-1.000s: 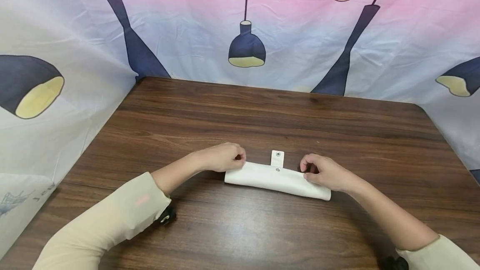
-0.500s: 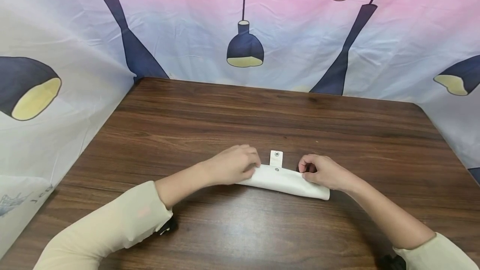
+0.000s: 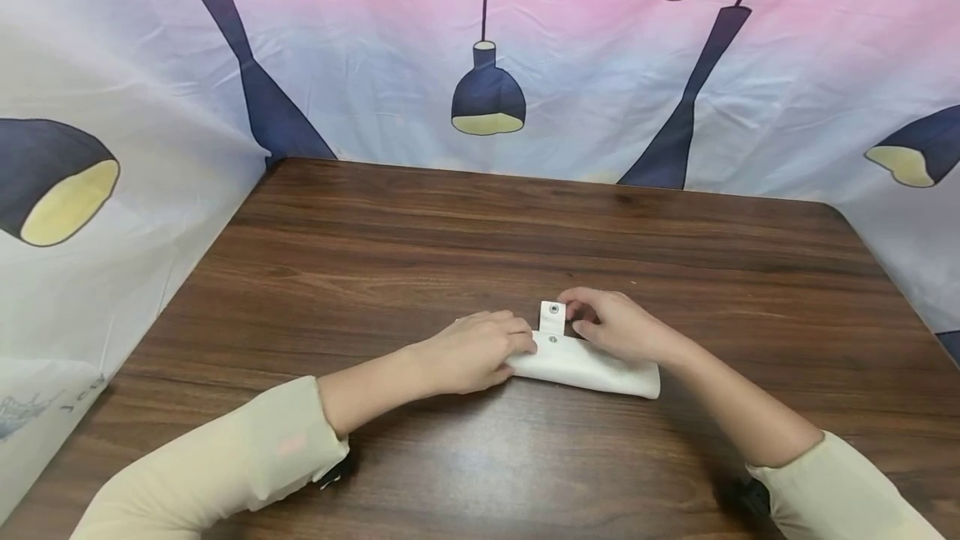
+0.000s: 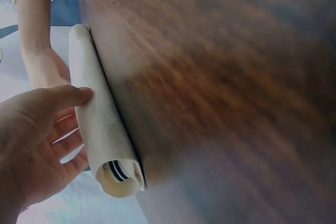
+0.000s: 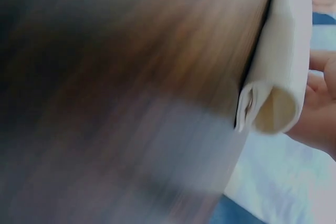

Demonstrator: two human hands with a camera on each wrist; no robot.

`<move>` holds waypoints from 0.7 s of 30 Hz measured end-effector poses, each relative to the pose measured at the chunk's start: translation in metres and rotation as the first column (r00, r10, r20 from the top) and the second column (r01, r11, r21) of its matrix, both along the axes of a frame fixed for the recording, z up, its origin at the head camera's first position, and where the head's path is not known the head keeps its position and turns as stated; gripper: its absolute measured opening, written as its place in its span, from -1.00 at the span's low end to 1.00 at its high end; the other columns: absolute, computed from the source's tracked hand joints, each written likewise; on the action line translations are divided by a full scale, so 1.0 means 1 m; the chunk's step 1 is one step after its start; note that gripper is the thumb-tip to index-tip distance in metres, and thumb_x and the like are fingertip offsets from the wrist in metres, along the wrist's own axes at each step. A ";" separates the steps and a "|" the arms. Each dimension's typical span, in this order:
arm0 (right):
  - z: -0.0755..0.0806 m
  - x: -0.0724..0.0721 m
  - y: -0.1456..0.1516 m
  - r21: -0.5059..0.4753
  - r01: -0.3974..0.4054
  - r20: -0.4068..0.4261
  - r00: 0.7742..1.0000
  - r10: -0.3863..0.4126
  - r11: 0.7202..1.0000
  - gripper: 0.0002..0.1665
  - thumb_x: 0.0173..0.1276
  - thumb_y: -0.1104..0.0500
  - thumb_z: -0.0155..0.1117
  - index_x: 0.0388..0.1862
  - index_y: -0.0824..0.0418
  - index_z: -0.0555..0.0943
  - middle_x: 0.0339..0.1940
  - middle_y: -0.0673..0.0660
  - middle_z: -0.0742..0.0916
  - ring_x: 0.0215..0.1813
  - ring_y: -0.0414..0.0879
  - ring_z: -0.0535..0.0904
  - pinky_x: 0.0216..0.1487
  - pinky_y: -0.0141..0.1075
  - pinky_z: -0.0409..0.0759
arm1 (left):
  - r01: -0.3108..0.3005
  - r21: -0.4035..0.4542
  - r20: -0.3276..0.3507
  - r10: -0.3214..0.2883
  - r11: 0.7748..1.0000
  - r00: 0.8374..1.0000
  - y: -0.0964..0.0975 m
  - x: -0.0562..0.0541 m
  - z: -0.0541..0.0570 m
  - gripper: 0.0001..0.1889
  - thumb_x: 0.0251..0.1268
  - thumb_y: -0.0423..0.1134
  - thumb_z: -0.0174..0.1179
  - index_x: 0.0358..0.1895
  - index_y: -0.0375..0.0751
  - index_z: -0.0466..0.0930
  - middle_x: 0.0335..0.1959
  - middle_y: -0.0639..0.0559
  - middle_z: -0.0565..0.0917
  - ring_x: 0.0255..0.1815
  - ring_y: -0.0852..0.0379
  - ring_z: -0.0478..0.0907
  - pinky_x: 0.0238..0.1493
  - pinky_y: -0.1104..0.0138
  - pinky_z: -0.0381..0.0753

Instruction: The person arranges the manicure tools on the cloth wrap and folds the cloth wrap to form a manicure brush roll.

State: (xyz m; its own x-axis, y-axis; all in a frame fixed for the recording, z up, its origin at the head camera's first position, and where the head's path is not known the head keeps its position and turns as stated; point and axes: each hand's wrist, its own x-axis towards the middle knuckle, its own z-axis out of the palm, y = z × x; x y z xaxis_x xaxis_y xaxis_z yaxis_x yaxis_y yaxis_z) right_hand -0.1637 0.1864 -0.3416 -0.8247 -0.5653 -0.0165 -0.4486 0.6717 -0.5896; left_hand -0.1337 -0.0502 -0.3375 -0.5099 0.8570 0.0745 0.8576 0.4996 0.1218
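A white rolled-up pouch lies across the table, with its short strap standing out from the far side. One metal snap shows on the strap and another on the roll. My left hand holds the left part of the roll, thumb on the near side and fingers beyond it. My right hand is beside the strap, fingers bent and thumb apart; whether a fingertip touches the strap is unclear. Black and white stripes show inside the roll's left end. The right end is an open tube.
A dark wood-grain table lies under everything. Behind it and to its sides hangs a cloth backdrop printed with lamps.
My left hand has slid right along the roll, nearer the strap. The right hand has left the roll's right part and moved left to the strap. The roll has stayed in place.
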 end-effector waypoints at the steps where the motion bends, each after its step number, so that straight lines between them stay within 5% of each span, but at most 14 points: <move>1: 0.001 0.000 -0.003 -0.012 0.023 -0.022 0.999 -0.023 1.000 -0.71 0.24 0.37 0.15 -0.04 0.28 0.54 -0.31 0.00 0.62 -0.36 -0.19 0.47 -0.34 -0.29 0.43 | 0.001 0.004 0.001 -0.001 1.000 1.000 0.000 0.000 0.000 -0.64 0.06 -0.26 0.32 -0.01 -0.16 0.58 -0.04 0.06 0.55 0.00 0.13 0.45 0.08 0.29 0.39; 6: 0.004 0.000 -0.011 -0.078 0.089 -0.059 0.994 -0.094 0.993 -0.92 0.24 0.29 0.24 -0.30 0.18 0.65 -0.43 -0.04 0.64 -0.41 -0.18 0.48 -0.39 -0.33 0.45 | 0.001 0.012 -0.002 -0.001 1.000 1.000 0.001 -0.001 0.000 -0.66 0.07 -0.26 0.31 -0.03 -0.16 0.59 -0.07 0.07 0.56 -0.03 0.14 0.45 0.06 0.31 0.39; 15: 0.001 0.005 -0.009 -0.043 -0.068 -0.158 0.986 0.060 0.997 -0.84 0.12 0.33 0.34 -0.34 0.10 0.71 -0.35 -0.12 0.69 -0.21 -0.17 0.54 -0.18 -0.23 0.45 | -0.030 0.009 -0.039 0.031 1.000 0.999 0.006 0.001 0.002 -0.75 0.06 -0.21 0.31 -0.14 -0.10 0.62 -0.18 0.12 0.57 -0.12 0.16 0.47 -0.11 0.28 0.48; 21: -0.002 0.008 -0.009 0.007 -0.086 -0.207 0.975 0.086 0.996 -0.86 0.10 0.30 0.37 -0.37 0.08 0.72 -0.34 -0.12 0.69 -0.18 -0.15 0.56 -0.12 -0.18 0.47 | -0.060 0.049 -0.061 0.063 0.997 0.996 0.009 0.002 -0.003 -0.82 0.09 -0.13 0.31 -0.25 -0.07 0.64 -0.29 0.17 0.56 -0.25 0.20 0.45 -0.20 0.32 0.49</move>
